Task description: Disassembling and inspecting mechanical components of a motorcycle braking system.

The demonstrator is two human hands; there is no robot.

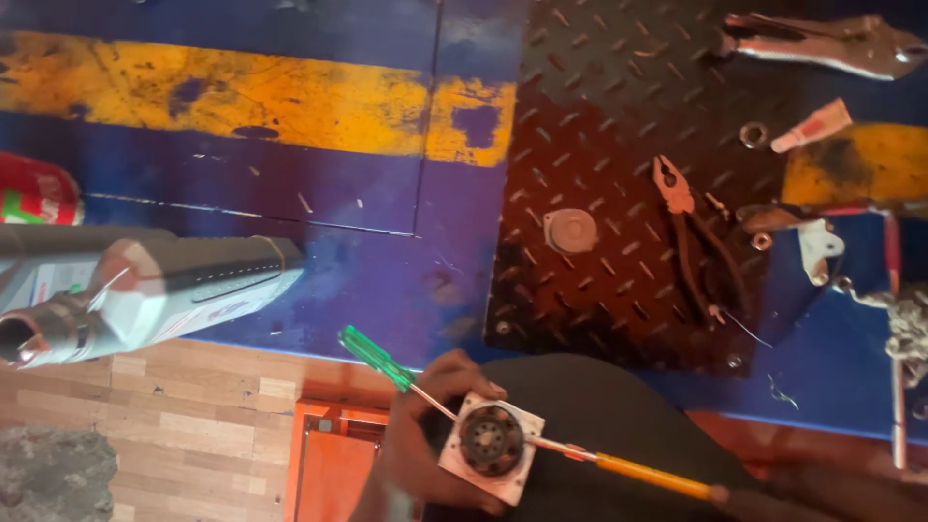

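My left hand (422, 437) grips a small white square part (490, 447) with a dark round centre, held over my lap in black cloth. A green-handled screwdriver (373, 357) slants up and left from the same hand, its shaft running in under the part. From the right, an orange-handled screwdriver (650, 476) reaches the part's edge with its tip. My right hand (822, 495) closes on the end of that handle at the bottom right, blurred and partly cut off by the frame.
Red-handled pliers (688, 232), a grey round cap (569, 230) and nuts (754, 133) lie on the dark checker plate (599, 106). Locking pliers (831, 43) and a pink tube (812, 126) lie top right. A grey bottle (145, 290) and red can (34, 188) sit left.
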